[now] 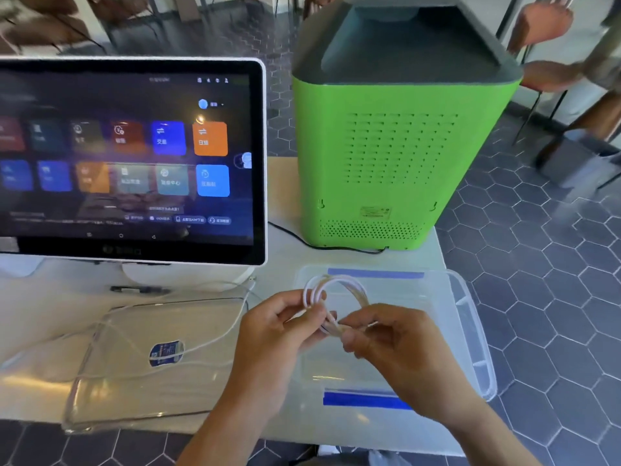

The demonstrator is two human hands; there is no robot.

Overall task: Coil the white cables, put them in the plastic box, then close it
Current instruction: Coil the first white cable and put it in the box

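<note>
Loose cable [215, 338] across clear lid [111, 375]

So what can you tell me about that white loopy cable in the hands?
The white cable is thin, smooth and looks rubbery. It is wound into a small round coil of several loops, standing upright above the clear plastic box. The left hand pinches one side and the right hand grips the bottom, where the strands bunch together. Its ends are hidden by the fingers. It touches only the hands, not the box.
</note>
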